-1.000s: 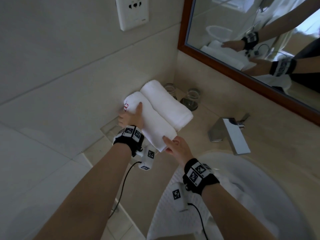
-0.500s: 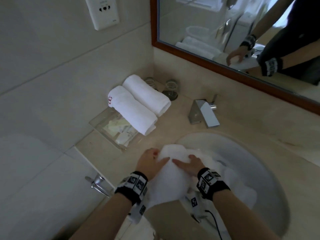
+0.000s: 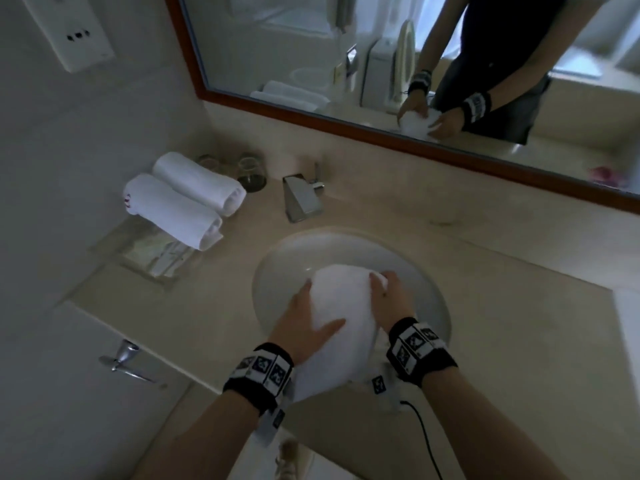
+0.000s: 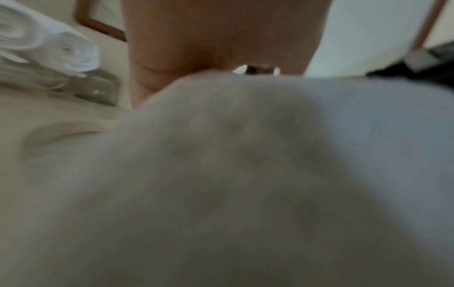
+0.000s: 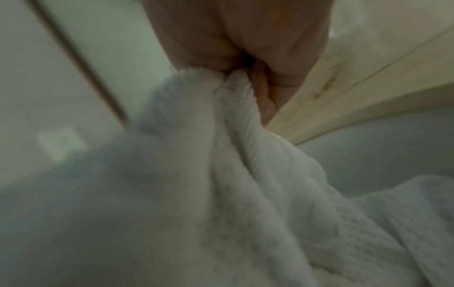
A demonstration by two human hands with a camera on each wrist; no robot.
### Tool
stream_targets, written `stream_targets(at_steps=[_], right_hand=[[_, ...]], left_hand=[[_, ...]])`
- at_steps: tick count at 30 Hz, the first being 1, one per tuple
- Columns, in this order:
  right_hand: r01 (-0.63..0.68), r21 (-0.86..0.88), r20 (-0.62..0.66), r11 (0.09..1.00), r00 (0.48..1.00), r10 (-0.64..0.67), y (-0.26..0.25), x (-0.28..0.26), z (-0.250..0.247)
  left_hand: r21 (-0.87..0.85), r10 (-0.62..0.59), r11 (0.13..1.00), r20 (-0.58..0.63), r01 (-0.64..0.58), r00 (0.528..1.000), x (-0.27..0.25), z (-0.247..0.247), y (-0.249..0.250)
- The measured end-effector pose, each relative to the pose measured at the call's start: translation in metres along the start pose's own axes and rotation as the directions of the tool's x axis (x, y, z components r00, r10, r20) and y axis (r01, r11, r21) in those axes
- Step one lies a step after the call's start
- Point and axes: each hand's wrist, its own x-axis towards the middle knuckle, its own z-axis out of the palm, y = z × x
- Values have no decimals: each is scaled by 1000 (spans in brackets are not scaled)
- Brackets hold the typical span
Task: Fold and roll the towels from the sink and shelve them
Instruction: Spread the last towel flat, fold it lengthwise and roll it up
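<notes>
Lifting a bunched white towel over the sink, the left hand cups it while the right hand pinches an edge, probably readying a fold.

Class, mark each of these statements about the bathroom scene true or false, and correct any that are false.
1. Two rolled towels lie side by side on the counter. True.
2. Both hands hold a white towel over the sink. True: the left hand and the right hand are on it.
3. The faucet is running water. False: no water is visible coming from it.
4. The towel in the hands is already rolled tight. False: it is a loose, bunched mass.
5. Glasses stand behind the rolled towels. True.
</notes>
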Motion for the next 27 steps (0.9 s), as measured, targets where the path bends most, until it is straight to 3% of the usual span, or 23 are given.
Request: stream_targets(at_steps=[4,6,7,10,12,14,16,18,20,23,27], right_hand=[[-78,244,-162,967,979,120,29,-5,-68],[-124,346,-177,930,965,195,48,-10,-93],[-157,379,-181,912,954,239,57,-13,-104],[-217,473,-213,854,912,350,80,-28,-132],[-202,584,-203,786,902,382,95,-40,-151],[-132,700,-162,702,927,337,107,-56,-170],[0,756,-140,655,977,161,122,-69,-183],[83,745,-84,662,996,-29,136,-79,-189],[86,682,-16,727,995,-102,150,-87,-190],[78,527,-14,846,996,-83,152,-97,-191],[8,487,-80,873,996,35,136,-99,-202]], left_hand=[[270,183,942,91,-201,979,-30,56,36],[296,251,915,114,-274,961,-35,84,49],[260,272,919,123,-295,955,-36,95,57],[-79,292,956,170,-282,941,-46,113,88],[-140,286,953,141,-267,948,-53,114,113],[-244,219,952,121,-185,968,-52,114,132],[-385,109,922,166,-37,980,-56,106,156],[-520,86,852,264,66,961,-59,100,183],[-603,125,793,308,92,943,-57,97,210],[-726,235,686,283,47,930,-58,90,248],[-819,361,568,341,86,868,-48,84,271]])
